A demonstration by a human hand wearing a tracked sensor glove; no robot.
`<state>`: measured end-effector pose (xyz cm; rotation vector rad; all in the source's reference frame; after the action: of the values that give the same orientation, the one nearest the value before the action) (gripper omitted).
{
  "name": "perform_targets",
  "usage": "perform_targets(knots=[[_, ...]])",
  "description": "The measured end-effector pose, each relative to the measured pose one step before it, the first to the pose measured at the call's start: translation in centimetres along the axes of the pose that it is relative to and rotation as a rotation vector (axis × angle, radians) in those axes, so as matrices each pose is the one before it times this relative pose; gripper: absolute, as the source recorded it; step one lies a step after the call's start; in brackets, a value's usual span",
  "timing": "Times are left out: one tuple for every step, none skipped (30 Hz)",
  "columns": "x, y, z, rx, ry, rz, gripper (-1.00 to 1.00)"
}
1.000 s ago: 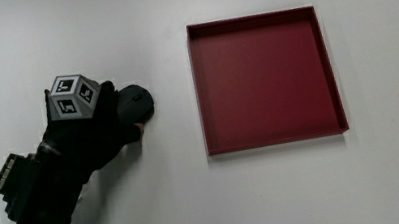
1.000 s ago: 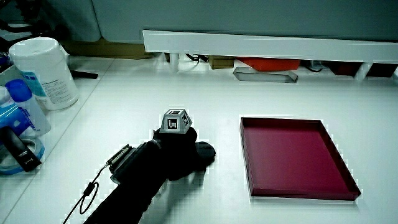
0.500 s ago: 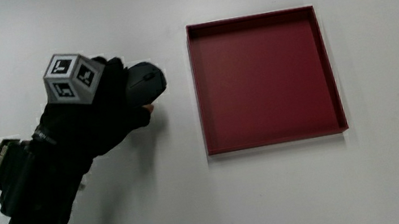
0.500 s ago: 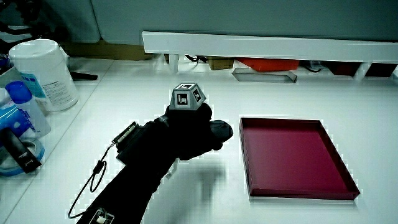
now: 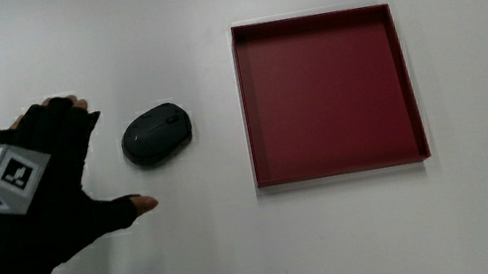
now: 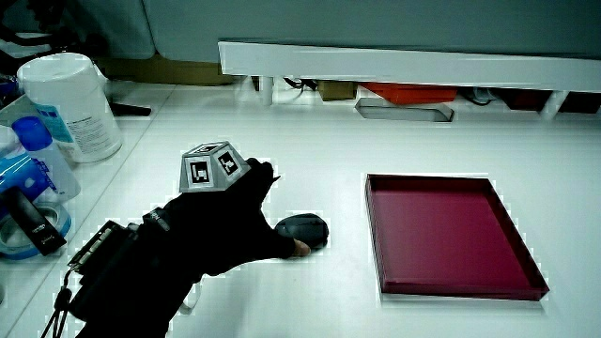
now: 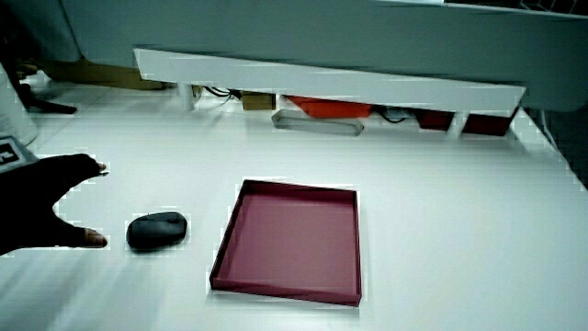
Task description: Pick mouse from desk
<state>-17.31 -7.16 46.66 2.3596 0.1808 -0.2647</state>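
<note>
A dark grey mouse point(image 5: 156, 133) lies flat on the white table, between the hand and the red tray point(image 5: 244, 107). The gloved hand point(image 5: 105, 156) is beside the mouse, away from the tray, with fingers spread and thumb out, holding nothing. A gap of bare table shows between hand and mouse in the main view. The patterned cube point(image 5: 2, 180) sits on the back of the hand. In both side views the mouse point(image 6: 305, 227) point(image 7: 156, 230) rests near the thumb of the hand point(image 6: 282, 211) point(image 7: 92, 204). The tray point(image 6: 373, 235) point(image 7: 230, 241) has nothing in it.
A white wipes canister point(image 6: 70, 108) and a blue-capped bottle point(image 6: 38, 155) stand at the table's edge, farther from the tray than the hand. A low white partition point(image 6: 394, 64) point(image 7: 322, 83) runs along the table, with a small grey tray point(image 6: 404, 113) in front of it.
The hand held the mouse and carried it slightly toward the tray; now it has let go. The mouse lies on the table and the hand has drawn back with fingers spread.
</note>
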Motion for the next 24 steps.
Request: perform_targets(knots=[[-0.055,-0.094,0.055,0.00484,-0.01155,0.00727,0.74],[-0.040,-0.047,0.009,0.01027,0.00001,0.00008,0.79],[0.135,-0.203,0.133,0.00399,0.00871,0.00474,0.84],[-0.037,0.032,-0.118,0.00707,-0.00641,0.00199,0.89],[-0.070,0.175,-0.185,0.00154,0.00038,-0.00254,0.95],[0.101,-0.032,-0.011,0.00722,0.00589,0.00604,1.00],[0.123,-0.054,-0.013,0.00630,0.01044,0.00066,1.00],[0.006,0.095,-0.165,0.01289,0.01124,0.00001,1.00],[0.080,-0.050,-0.049,-0.00717,-0.00228,0.00404,1.00],[0.085,-0.056,-0.041,0.00151,0.01067,-0.00445,1.00],[-0.094,0.145,-0.207,0.02101,0.01457,-0.00802,1.00],[-0.059,0.076,-0.135,-0.00319,-0.00777,-0.00257,1.00],[0.138,-0.118,0.073,0.01244,0.01116,0.00714,1.00],[-0.059,0.124,-0.119,0.02519,0.00071,-0.01549,1.00],[0.005,-0.065,0.074,0.00495,-0.00987,-0.00332,1.00],[-0.059,-0.068,0.088,0.02265,0.01042,-0.00896,1.00],[-0.290,0.146,-0.152,0.00584,-0.00552,-0.00032,1.00],[-0.077,-0.082,0.164,-0.01290,-0.00951,0.00343,1.00],[0.065,-0.223,0.327,0.00512,0.00251,-0.00197,1.00],[-0.006,-0.089,0.238,0.01600,-0.00217,-0.02034,1.00],[0.305,-0.301,0.596,-0.01072,-0.01680,0.00018,1.00],[0.423,-0.261,0.654,0.01306,0.00439,-0.01037,1.00],[0.239,0.025,0.334,0.00259,-0.01185,-0.00793,1.00],[0.489,-0.148,0.591,0.00953,-0.00017,-0.01460,1.00]])
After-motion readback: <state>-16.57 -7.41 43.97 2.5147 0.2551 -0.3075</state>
